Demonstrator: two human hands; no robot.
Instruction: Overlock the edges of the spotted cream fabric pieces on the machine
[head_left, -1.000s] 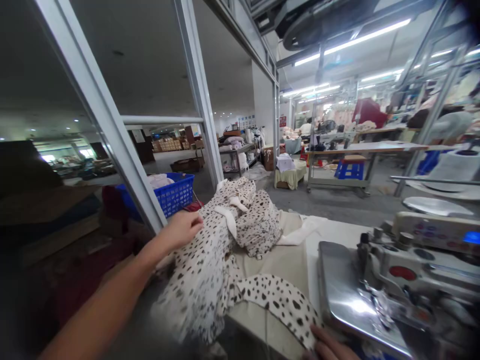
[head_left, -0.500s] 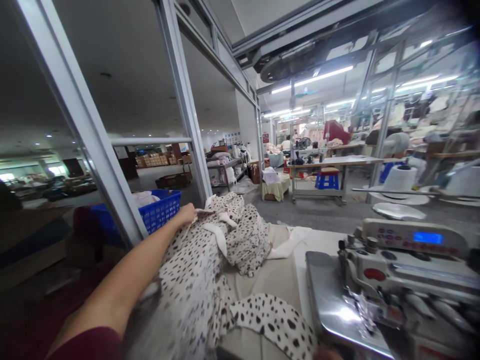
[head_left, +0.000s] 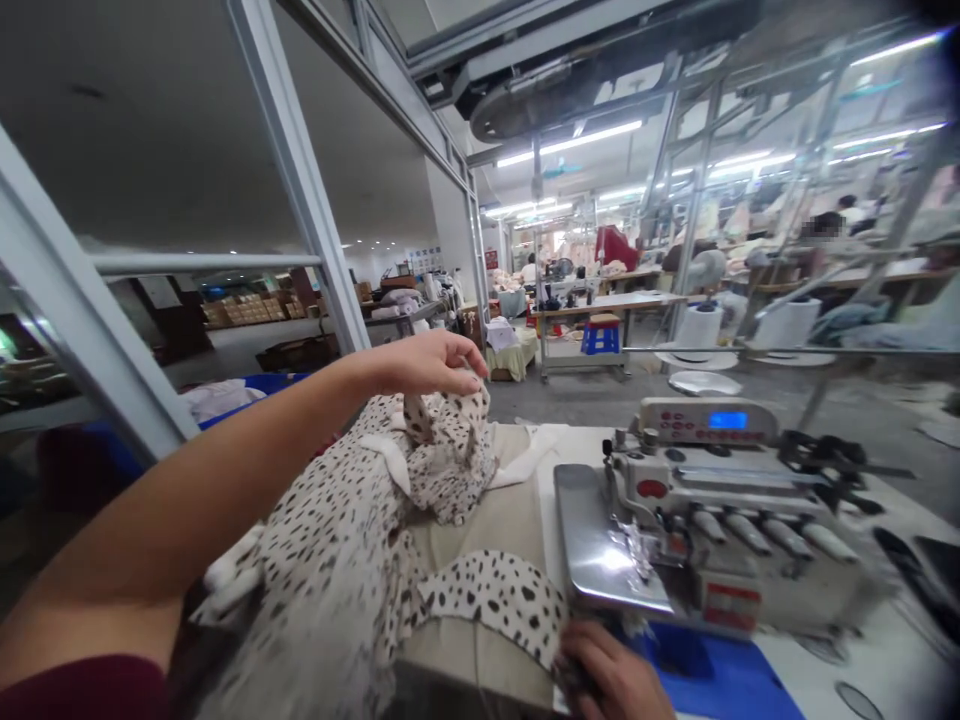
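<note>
Head view: the left hand [head_left: 427,362], previously out beside the blue basket [head_left: 276,382], has swung right over the bunched black-spotted cream fabric [head_left: 450,465], thumb and fingers bent at a raised fold, though I cannot tell whether they pinch it. The right hand [head_left: 611,670] has come further into sight, fingers curled at the end of the curved spotted strip [head_left: 495,595], its thumb hidden and its grip unclear. Both pieces lie left of the overlock machine [head_left: 697,490], and each now seems to have a hand minding it.
</note>
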